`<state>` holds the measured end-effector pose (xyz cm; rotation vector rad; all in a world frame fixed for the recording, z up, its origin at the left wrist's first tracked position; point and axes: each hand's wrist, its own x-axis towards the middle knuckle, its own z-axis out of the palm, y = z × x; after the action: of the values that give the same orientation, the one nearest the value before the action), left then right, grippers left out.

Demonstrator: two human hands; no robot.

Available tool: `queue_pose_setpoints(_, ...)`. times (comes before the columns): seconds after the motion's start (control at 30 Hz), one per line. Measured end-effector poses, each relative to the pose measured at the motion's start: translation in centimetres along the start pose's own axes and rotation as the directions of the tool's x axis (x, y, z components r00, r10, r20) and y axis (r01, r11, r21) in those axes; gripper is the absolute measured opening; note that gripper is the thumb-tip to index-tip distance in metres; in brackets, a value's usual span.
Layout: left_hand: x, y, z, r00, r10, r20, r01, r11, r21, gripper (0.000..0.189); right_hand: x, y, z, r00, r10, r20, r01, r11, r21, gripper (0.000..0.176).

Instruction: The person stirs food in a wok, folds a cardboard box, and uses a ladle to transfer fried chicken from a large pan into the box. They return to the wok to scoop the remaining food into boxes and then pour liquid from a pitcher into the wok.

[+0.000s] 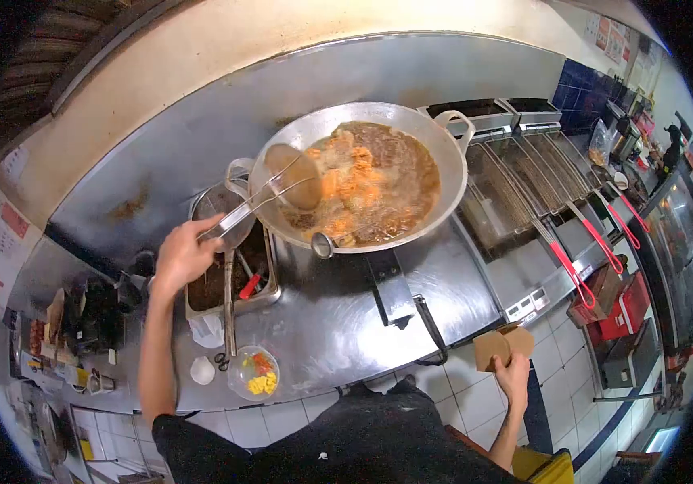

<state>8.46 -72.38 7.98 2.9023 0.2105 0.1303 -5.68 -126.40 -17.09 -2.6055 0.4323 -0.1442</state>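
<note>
My left hand (pixel 187 256) is closed around the metal handle of a mesh skimmer (pixel 291 179), whose round mesh hangs over the left part of a large wok (pixel 453 171). Orange-brown fried pieces (pixel 352 179) bubble in the wok's dark oil. By the wok's front rim is a small round metal ladle (pixel 323 245). Low on the right, away from the stove, my right hand (pixel 512 377) grips an open brown cardboard food box (pixel 501 345), thumb over its edge.
Left of the wok, a metal tray (pixel 193 308) holds a long-handled strainer (pixel 230 310) and a red-handled tool (pixel 250 286). Nearby are scissors (pixel 221 360) and a clear bowl (pixel 237 381) with yellow and red pieces. Fryer baskets with red handles (pixel 572 274) line the right.
</note>
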Motion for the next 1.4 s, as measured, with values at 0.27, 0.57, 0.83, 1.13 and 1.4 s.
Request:
queue_pose_setpoints(0.27, 3.7, -2.8, -0.6, 0.993, -0.040, 0.116, 0.008, 0.965, 0.261, 0.043, 2.8, -1.1, 1.2, 0.988, -0.156, 0.001, 0.156, 0.984, -0.081, 0.032)
queue_pose_setpoints(0.57, 15.5, -6.7, 8.6, 0.911, 0.203, 0.359, -0.175, 0.979, -0.109, 0.041, 1.2, 0.3, 1.0, 0.999, -0.026, 0.019, 0.027, 0.995, -0.098, 0.028)
queue_pose_setpoints(0.83, 18.4, -0.7, 11.6, 0.879, 0.092, 0.468, 0.077, 0.941, -0.330, 0.031, 0.4, 1.3, -0.2, 0.987, 0.126, 0.104, -0.129, 0.991, 0.024, 0.029)
queue_pose_setpoints(1.13, 18.4, 3.2, 12.0, 0.828, 0.087, 0.554, 0.111, 0.943, -0.315, 0.049, 0.1, 3.6, -0.5, 0.999, 0.041, 0.008, -0.041, 0.999, 0.020, 0.028)
queue_pose_setpoints(1.4, 15.9, 2.1, 6.8, 0.799, 0.096, 0.594, -0.002, 0.988, -0.157, 0.045, 1.2, 3.9, -0.2, 0.996, 0.078, 0.046, -0.079, 0.997, 0.015, 0.027)
